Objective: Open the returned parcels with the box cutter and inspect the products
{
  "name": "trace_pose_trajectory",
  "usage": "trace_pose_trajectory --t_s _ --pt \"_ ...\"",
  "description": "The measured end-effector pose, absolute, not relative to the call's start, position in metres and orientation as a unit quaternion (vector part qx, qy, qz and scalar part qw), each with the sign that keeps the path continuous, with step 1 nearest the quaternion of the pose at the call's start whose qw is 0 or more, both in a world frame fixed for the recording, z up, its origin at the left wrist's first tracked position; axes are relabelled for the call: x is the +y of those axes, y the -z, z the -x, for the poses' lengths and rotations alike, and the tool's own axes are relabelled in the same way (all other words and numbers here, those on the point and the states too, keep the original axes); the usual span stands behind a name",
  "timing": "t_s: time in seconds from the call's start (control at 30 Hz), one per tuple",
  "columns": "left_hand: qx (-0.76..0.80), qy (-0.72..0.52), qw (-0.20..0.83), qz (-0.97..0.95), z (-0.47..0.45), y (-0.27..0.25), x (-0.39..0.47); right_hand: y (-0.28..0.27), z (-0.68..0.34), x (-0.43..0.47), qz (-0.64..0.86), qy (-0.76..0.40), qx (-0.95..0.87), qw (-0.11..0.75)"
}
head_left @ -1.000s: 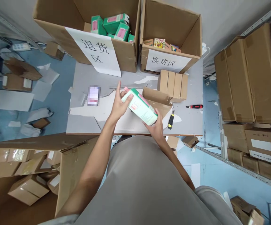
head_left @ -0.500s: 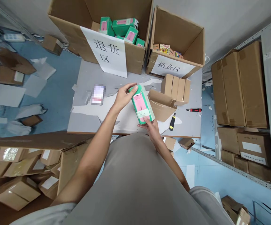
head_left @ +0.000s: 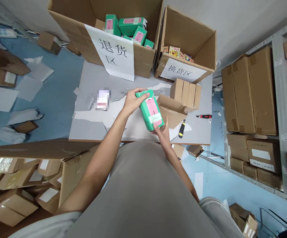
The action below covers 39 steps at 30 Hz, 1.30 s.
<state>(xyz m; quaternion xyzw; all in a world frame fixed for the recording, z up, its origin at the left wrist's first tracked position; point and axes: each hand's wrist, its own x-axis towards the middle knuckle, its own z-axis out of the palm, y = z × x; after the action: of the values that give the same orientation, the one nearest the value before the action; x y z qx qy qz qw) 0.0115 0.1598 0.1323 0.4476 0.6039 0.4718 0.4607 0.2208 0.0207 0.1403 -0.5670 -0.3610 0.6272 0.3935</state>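
Between my two hands I hold a green box (head_left: 145, 114) with a pink picture on its front, tilted above the table. My left hand (head_left: 133, 100) is closed on its upper left corner, thumb across the top. At the lower end, my right hand (head_left: 162, 134) grips the box with the thumb on its front and a finger raised at the side. Just right of the green box sits an opened brown carton (head_left: 170, 112). Behind that carton stand several small plain brown boxes (head_left: 185, 94) in a row.
A large carton (head_left: 143, 61) with similar green boxes and a smaller carton (head_left: 208, 64) stand at the back. A yellow-black utility knife (head_left: 182, 129) and a red one (head_left: 204, 116) lie on the table (head_left: 89, 130). A big carton of parcels (head_left: 75, 165) stands left; shelves (head_left: 277, 99) rise at right.
The green box has turned in my hands, so its left side now shows more. A finger of my right hand has lifted away from the box. My view has shifted slightly.
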Motion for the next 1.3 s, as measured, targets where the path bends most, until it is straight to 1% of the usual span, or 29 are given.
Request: trace_pose_trajectory --t_s 0.07,0.17,0.2,0.27,0.33,0.4,0.47,0.57,0.67,0.77,0.87,0.97,1.13,1.23,1.3 --pt "0.615 -0.461 0.443 -0.46 -0.016 -0.132 0.16 -0.137 -0.224 0.019 0.606 -0.526 -0.48 0.354" --pt "0.627 -0.442 0.422 -0.483 -0.024 -0.134 0.159 -0.127 -0.227 0.02 0.632 -0.376 -0.626 0.259" --pt "0.631 -0.438 0.416 -0.487 -0.027 -0.135 0.157 -0.122 -0.228 0.021 0.633 -0.342 -0.652 0.24" --pt "0.636 -0.434 0.409 -0.49 -0.032 -0.138 0.155 -0.113 -0.23 0.023 0.633 -0.312 -0.671 0.228" --pt "0.631 -0.435 0.41 -0.494 -0.033 -0.14 0.152 -0.107 -0.232 0.025 0.635 -0.326 -0.657 0.242" --pt "0.609 -0.443 0.424 -0.503 -0.03 -0.142 0.15 -0.107 -0.233 0.026 0.639 -0.37 -0.617 0.272" --pt "0.571 -0.462 0.45 -0.508 -0.024 -0.141 0.149 -0.111 -0.235 0.027 0.633 -0.442 -0.549 0.32" --pt "0.51 -0.501 0.511 -0.478 -0.012 -0.136 0.146 -0.123 -0.239 0.028 0.577 -0.59 -0.416 0.382" --pt "0.473 -0.531 0.573 -0.408 -0.006 -0.127 0.141 -0.13 -0.24 0.028 0.503 -0.731 -0.267 0.376" --pt "0.449 -0.534 0.624 -0.352 -0.009 -0.118 0.131 -0.129 -0.238 0.026 0.469 -0.799 -0.131 0.354" --pt "0.423 -0.531 0.659 -0.324 -0.017 -0.114 0.123 -0.127 -0.235 0.023 0.465 -0.813 -0.06 0.345" --pt "0.419 -0.534 0.666 -0.31 -0.021 -0.115 0.12 -0.126 -0.236 0.021 0.463 -0.818 -0.067 0.335" --pt "0.476 -0.533 0.603 -0.355 -0.016 -0.118 0.125 -0.131 -0.242 0.024 0.441 -0.808 -0.228 0.318" --pt "0.517 -0.524 0.552 -0.392 -0.013 -0.117 0.128 -0.133 -0.24 0.025 0.468 -0.753 -0.331 0.324" --pt "0.532 -0.515 0.535 -0.407 -0.012 -0.115 0.13 -0.132 -0.235 0.025 0.492 -0.72 -0.368 0.322"
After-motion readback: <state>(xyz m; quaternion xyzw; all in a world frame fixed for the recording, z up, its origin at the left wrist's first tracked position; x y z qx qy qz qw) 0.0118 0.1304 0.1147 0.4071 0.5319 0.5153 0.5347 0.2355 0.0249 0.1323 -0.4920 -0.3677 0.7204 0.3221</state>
